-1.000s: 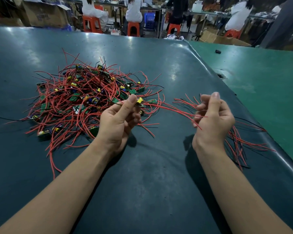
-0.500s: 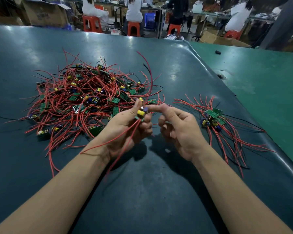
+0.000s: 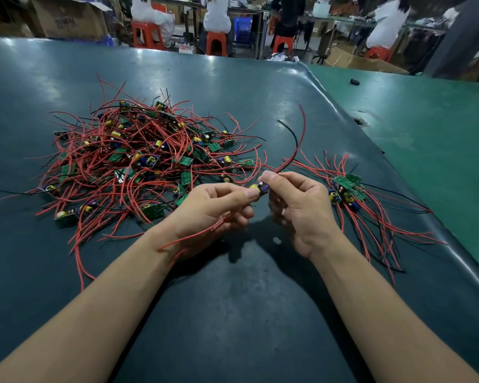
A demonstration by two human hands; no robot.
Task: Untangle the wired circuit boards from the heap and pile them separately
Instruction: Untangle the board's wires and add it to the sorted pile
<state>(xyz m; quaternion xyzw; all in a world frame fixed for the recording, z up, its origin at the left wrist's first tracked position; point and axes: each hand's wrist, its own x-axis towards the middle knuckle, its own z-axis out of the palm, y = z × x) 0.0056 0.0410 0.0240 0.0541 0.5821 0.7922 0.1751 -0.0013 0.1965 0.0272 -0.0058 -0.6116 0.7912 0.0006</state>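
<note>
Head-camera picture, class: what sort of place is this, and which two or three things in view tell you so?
Probably an electronics assembly workshop: a heap of wired circuit boards on a dark work table, seated workers at benches behind, and cardboard boxes.

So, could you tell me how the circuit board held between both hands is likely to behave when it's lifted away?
The circuit board is probably light, since fingertips of the left hand and right hand pinch it easily. Its red wires look floppy, arcing and trailing, so they may snag the heap.
</note>
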